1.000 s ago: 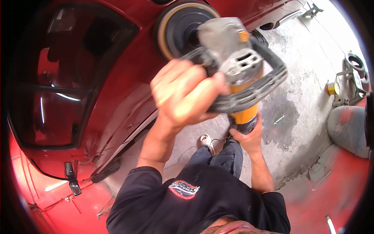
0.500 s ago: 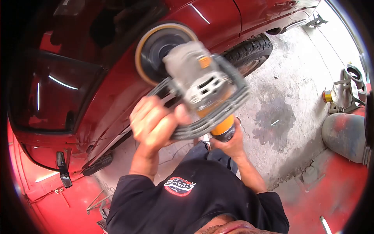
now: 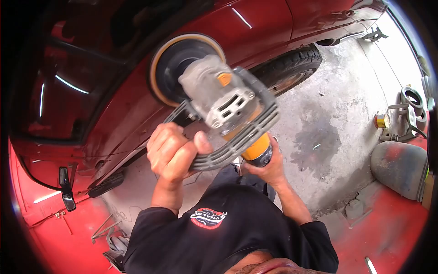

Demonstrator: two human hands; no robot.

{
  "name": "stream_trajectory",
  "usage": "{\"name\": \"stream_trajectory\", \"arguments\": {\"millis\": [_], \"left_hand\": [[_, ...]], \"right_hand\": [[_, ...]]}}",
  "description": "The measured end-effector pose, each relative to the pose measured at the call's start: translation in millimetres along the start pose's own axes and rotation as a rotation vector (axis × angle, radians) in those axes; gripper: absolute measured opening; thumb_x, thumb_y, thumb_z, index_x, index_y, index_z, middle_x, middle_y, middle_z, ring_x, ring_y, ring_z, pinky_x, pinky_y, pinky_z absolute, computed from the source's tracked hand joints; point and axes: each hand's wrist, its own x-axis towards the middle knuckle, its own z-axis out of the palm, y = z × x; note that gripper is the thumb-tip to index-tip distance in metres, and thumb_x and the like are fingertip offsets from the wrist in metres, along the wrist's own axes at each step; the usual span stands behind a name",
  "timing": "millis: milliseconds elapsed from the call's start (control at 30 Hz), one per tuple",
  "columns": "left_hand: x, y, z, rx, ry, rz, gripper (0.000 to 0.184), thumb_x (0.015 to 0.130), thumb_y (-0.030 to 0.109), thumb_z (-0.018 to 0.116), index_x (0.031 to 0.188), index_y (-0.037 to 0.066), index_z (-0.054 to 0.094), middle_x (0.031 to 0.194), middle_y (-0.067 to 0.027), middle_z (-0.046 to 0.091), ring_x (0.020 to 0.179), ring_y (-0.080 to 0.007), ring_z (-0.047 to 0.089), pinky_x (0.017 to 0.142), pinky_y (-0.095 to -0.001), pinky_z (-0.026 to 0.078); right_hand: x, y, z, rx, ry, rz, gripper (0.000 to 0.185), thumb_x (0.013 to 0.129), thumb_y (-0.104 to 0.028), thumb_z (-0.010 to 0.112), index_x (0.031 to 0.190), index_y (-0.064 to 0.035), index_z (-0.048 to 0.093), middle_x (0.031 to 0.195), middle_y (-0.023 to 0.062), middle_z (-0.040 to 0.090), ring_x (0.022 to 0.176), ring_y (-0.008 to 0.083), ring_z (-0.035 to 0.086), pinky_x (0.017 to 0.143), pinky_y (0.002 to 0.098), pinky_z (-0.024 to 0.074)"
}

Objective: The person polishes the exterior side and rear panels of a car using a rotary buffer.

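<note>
A yellow and grey rotary polisher [image 3: 218, 96] is held in both hands in front of my chest. My left hand [image 3: 173, 153] wraps round the left side of its grey loop handle [image 3: 242, 141], thumb uppermost. The fingers of my right hand [image 3: 269, 166] close round the black end of its yellow body [image 3: 258, 150]. At the far end, the round pad [image 3: 171, 75] with an orange-tan edge lies over the dark red car [image 3: 255, 34], by the body panel beneath the windows. Its working face is hidden, so contact with the paint cannot be made out.
A car wheel [image 3: 292, 68] stands just right of the polisher. The concrete floor [image 3: 356, 91] carries a dark stain. At right are a yellow can [image 3: 382, 121], metal parts and a large grey rounded object [image 3: 397, 169]. A wing mirror [image 3: 66, 187] juts out at lower left.
The polisher and both hands have shifted slightly left and down in view. The pad and polisher look less blurred. Both hands keep their grip.
</note>
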Motion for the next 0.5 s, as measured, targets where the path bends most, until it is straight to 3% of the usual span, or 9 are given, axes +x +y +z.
{"name": "stream_trajectory", "arguments": {"millis": [167, 300, 367, 433, 467, 500], "left_hand": [[47.4, 1.4, 68.5, -0.108, 0.073, 0.106, 0.037, 0.075, -0.009, 0.074, 0.058, 0.008, 0.046, 0.058, -0.003, 0.041, 0.048, -0.0213, 0.044, 0.047, -0.0336, 0.037], [82.9, -1.9, 121.9, -0.164, 0.123, 0.235, 0.036, 0.076, 0.005, 0.079, 0.061, 0.01, 0.047, 0.057, -0.0006, 0.036, 0.047, -0.0199, 0.039, 0.045, -0.0335, 0.031], [96.1, -2.7, 143.2, -0.188, 0.122, 0.275, 0.029, 0.059, 0.015, 0.079, 0.065, 0.011, 0.051, 0.06, -0.001, 0.039, 0.049, -0.0202, 0.044, 0.047, -0.034, 0.035], [106.9, 3.0, 151.5, -0.217, 0.085, 0.261, 0.03, 0.052, 0.019, 0.078, 0.065, 0.012, 0.052, 0.061, -0.0005, 0.04, 0.051, -0.0196, 0.047, 0.048, -0.0338, 0.038], [111.3, 6.0, 158.3, -0.261, 0.153, 0.276, 0.037, 0.075, 0.002, 0.077, 0.06, 0.008, 0.044, 0.058, -0.0046, 0.04, 0.047, -0.022, 0.044, 0.046, -0.0339, 0.036], [110.4, 5.5, 156.1, -0.252, 0.125, 0.268, 0.037, 0.074, 0.002, 0.078, 0.06, 0.008, 0.044, 0.058, -0.0047, 0.041, 0.047, -0.022, 0.044, 0.046, -0.0339, 0.036]], "right_hand": [[18.6, 5.1, -45.0, -0.048, 0.155, 0.054, 0.11, 0.065, -0.025, 0.095, 0.155, -0.0005, 0.036, 0.123, 0.0255, 0.072, 0.114, 0.0349, 0.073, 0.096, 0.0409, 0.058], [34.1, 29.0, -67.7, -0.069, 0.312, 0.03, 0.1, 0.065, -0.023, 0.094, 0.147, 0.0012, 0.041, 0.116, 0.023, 0.072, 0.107, 0.0343, 0.073, 0.093, 0.041, 0.0568], [38.2, 27.9, -74.1, 0.037, 0.361, 0.111, 0.098, 0.065, -0.023, 0.093, 0.143, 0.0042, 0.041, 0.117, 0.0195, 0.07, 0.107, 0.029, 0.071, 0.094, 0.0386, 0.0552], [43.8, 29.8, -78.8, 0.042, 0.406, 0.108, 0.098, 0.065, -0.022, 0.093, 0.143, 0.0055, 0.041, 0.118, 0.0184, 0.07, 0.108, 0.0267, 0.07, 0.095, 0.0372, 0.0547], [43.2, 27.9, -79.8, 0.076, 0.411, 0.132, 0.097, 0.065, -0.021, 0.092, 0.143, 0.0051, 0.041, 0.118, 0.0168, 0.069, 0.107, 0.0252, 0.069, 0.094, 0.037, 0.0545], [42.8, 25.4, -78.6, 0.077, 0.398, 0.154, 0.097, 0.065, -0.021, 0.092, 0.143, 0.0052, 0.041, 0.118, 0.0171, 0.069, 0.107, 0.0256, 0.069, 0.094, 0.0371, 0.0545]]}}
